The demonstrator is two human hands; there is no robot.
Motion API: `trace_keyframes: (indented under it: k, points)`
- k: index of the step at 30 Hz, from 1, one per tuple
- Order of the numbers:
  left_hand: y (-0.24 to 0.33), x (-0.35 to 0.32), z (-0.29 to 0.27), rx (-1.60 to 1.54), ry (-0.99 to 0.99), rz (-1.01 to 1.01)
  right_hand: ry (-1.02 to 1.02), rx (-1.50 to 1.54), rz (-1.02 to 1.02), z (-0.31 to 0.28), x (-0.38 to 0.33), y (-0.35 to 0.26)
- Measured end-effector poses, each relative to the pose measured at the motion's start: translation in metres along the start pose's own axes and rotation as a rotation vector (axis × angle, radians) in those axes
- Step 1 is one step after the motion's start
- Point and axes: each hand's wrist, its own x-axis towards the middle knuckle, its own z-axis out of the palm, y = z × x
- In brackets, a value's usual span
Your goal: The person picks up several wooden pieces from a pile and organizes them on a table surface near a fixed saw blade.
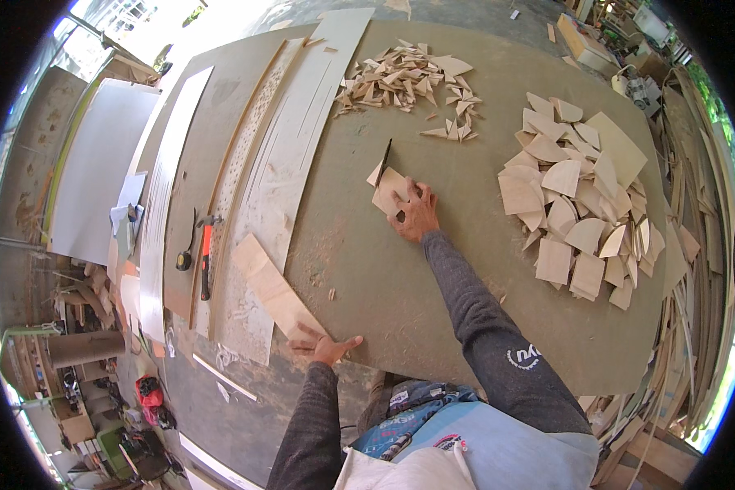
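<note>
My right hand (pixel 416 214) is bent over a small pale plywood piece (pixel 390 186), thumb and fingers pressing it on the table. A thin dark blade-like strip (pixel 385 157) stands at the piece's far left edge; its lower end is hidden. A small sliver of wood (pixel 374 175) lies just left of it. My left hand (pixel 325 349) is open, with its fingers over the near end of a long plywood strip (pixel 271 282) and its thumb stretched out to the right. That strip lies diagonally, partly across a whitish board (pixel 290 147).
On the table (pixel 367 286), a heap of pointed offcuts (pixel 408 77) lies at the back and rounded-corner plywood pieces (pixel 563 175) pile up at right. A hammer (pixel 207 257) and a tape measure (pixel 184 261) lie left. Stacked wood strips (pixel 694 269) stand beyond the right edge.
</note>
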Motion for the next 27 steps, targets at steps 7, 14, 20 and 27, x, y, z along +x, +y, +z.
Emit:
trace_keyframes:
  k: [7, 14, 20, 27]
  points:
    - [0.005, -0.010, -0.006, 0.022, -0.019, 0.011, 0.009, 0.034, 0.024, 0.000, 0.001, -0.003]
    - [0.009, -0.012, -0.006, 0.064, -0.013, -0.013, -0.014, 0.016, 0.047, 0.000, 0.004, -0.003]
    - [0.005, -0.008, -0.004, 0.038, -0.003, 0.014, -0.009, -0.018, 0.060, 0.001, 0.006, -0.003]
    - [0.000, -0.006, -0.001, 0.027, 0.014, 0.043, -0.115, -0.078, 0.023, -0.012, 0.009, 0.005]
